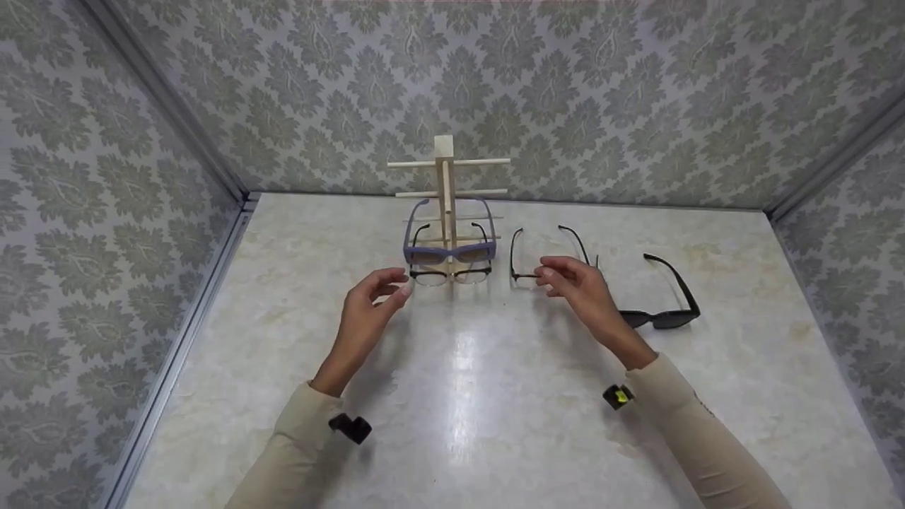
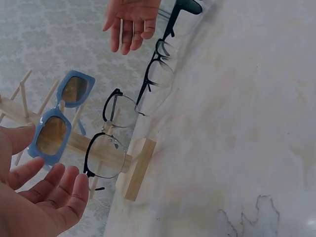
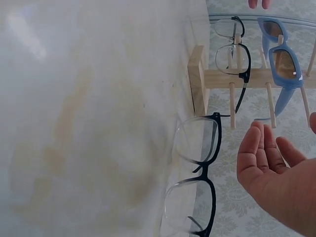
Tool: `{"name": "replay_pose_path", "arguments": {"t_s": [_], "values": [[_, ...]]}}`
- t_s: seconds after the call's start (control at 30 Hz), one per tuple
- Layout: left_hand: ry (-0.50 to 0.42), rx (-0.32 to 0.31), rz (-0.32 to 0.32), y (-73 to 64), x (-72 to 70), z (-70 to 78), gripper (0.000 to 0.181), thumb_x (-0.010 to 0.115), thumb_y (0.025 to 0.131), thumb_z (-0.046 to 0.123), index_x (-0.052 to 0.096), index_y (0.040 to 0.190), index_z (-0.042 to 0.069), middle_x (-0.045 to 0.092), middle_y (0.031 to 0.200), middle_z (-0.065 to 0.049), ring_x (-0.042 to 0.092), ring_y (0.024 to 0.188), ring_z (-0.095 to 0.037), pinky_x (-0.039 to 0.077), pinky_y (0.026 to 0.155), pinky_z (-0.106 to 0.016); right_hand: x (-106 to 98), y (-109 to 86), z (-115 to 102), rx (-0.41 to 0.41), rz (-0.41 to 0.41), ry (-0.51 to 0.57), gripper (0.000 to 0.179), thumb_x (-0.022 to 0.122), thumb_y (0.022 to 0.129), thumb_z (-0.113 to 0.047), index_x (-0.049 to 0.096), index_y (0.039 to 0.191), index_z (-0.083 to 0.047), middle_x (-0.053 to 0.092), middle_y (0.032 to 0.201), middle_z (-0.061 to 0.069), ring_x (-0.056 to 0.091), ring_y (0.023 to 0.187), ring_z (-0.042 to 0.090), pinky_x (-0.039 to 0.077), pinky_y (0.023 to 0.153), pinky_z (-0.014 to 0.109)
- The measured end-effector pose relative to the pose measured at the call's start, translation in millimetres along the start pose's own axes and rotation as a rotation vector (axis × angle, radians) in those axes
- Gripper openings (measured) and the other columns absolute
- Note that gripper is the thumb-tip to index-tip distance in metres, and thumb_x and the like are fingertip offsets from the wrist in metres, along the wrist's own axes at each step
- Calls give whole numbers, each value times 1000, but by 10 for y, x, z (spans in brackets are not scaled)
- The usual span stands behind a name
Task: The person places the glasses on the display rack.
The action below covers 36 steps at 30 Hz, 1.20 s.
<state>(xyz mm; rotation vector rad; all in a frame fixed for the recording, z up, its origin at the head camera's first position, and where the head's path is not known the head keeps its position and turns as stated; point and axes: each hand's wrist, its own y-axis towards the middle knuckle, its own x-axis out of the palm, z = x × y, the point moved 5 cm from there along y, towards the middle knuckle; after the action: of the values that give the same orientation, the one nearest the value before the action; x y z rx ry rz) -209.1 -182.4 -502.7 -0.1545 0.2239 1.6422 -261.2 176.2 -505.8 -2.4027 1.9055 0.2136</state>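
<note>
Beige sleeves [image 1: 300, 417] lead to two loosely curved hands, both gripping nothing: the left hand [image 1: 370, 300] beside blue-framed sunglasses [image 1: 451, 253], the right hand [image 1: 581, 291] near black-rimmed eyeglasses [image 3: 205, 171] on the tabletop [image 1: 530, 396]. Wooden display stand [image 1: 444, 177] pegs carry the sunglasses above browline eyeglasses [image 1: 430, 278], presumably so each pair shows separately.

We hold both sleeved arms [image 1: 293, 442] forward, our left hand [image 1: 370, 300] and right hand [image 1: 583, 291] apart, fingers [image 2: 74, 200] loosely bent.
</note>
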Motion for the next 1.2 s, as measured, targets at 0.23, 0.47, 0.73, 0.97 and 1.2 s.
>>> {"name": "replay_pose_path", "arguments": {"t_s": [0.23, 0.47, 0.73, 0.97, 1.2], "values": [[-13, 11, -31, -96, 154, -15, 34, 77, 106, 18, 72, 137, 6, 73, 134, -14, 69, 119, -27, 55, 102, -51, -153, -167, 41, -42, 36, -36, 36, 67, 112, -15, 66, 143, 4, 70, 136, 29, 74, 115, 24, 62, 91, 31], [-18, 45, -81, -175, 379, -39, 32, 78, 105, 17, 73, 136, 8, 74, 132, -15, 70, 118, -26, 57, 103, -54, -370, -342, 73, -73, 84, -61, 35, 66, 112, -11, 66, 142, 7, 73, 133, 25, 74, 117, 28, 63, 93, 35], [-33, 49, -145, -187, 623, -42, 33, 78, 105, 16, 73, 136, 7, 74, 131, -15, 70, 116, -25, 58, 103, -53, -618, -520, 127, -70, 112, -60, 41, 66, 113, -17, 63, 146, 7, 72, 135, 23, 73, 116, 19, 62, 93, 30], [-44, 58, -189, -170, 817, -45, 34, 78, 106, 20, 73, 136, 6, 73, 133, -20, 71, 116, -25, 59, 103, -52, -850, -655, 176, -76, 175, -75, 38, 66, 113, -15, 65, 144, 6, 71, 134, 27, 75, 116, 24, 63, 93, 30], [-52, 75, -224, -167, 1005, -41, 35, 78, 105, 20, 73, 136, 5, 73, 133, -22, 71, 115, -27, 60, 102, -51, -1062, -754, 202, -81, 204, -131, 41, 67, 113, -21, 66, 144, 5, 75, 128, 4, 75, 116, 20, 63, 93, 29]]}}
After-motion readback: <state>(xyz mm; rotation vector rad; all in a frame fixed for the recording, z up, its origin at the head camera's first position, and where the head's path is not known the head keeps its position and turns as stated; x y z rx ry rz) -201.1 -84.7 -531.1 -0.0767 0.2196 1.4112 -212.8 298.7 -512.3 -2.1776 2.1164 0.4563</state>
